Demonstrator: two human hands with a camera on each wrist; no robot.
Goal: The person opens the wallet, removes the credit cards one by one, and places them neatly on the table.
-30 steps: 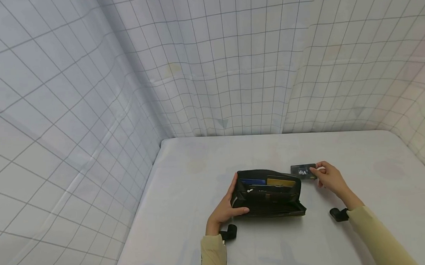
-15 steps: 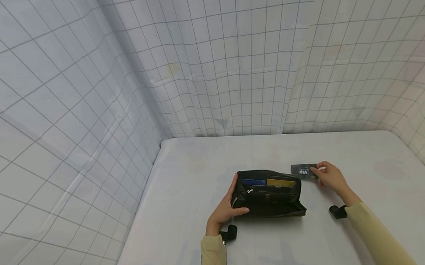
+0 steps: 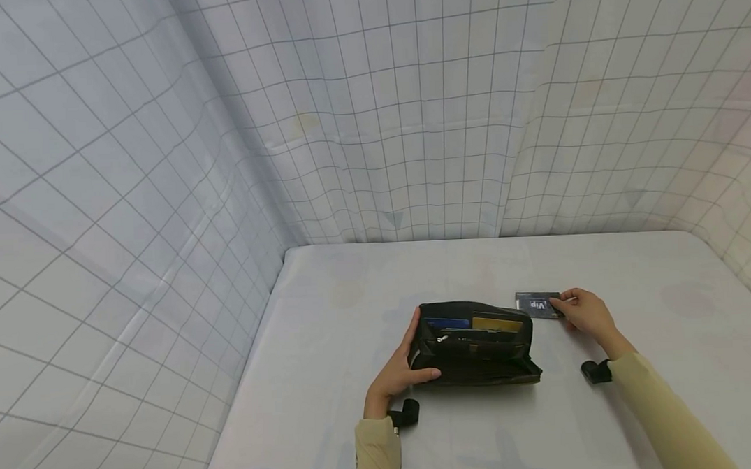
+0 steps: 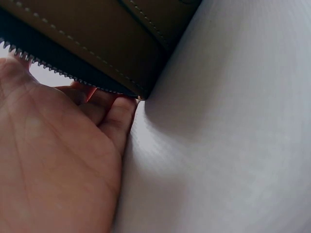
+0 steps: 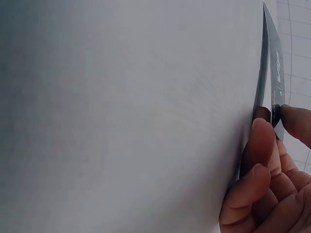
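A dark zip wallet (image 3: pixel 475 364) stands unzipped on the white table, its mouth facing me. My left hand (image 3: pixel 394 375) grips its left end, thumb on the front edge and fingers around the side; the left wrist view shows the zip teeth (image 4: pixel 53 68) by the palm. Inside the wallet sit a blue card (image 3: pixel 448 323) and a yellow card (image 3: pixel 496 324). To its right, my right hand (image 3: pixel 588 317) pinches a dark "Vip" card (image 3: pixel 532 304) by its right end. In the right wrist view the card (image 5: pixel 275 63) is raised slightly above a dark strip, perhaps its shadow.
The white tabletop (image 3: pixel 330 348) extends around the wallet. Grid-patterned white curtains (image 3: pixel 408 121) hang behind the table and along both sides. A black wrist strap with a camera (image 3: pixel 408 411) sits on each forearm.
The Vip card and my right hand have shifted very slightly to the right, and the card's face catches the light differently. My left hand and the wallet stay put.
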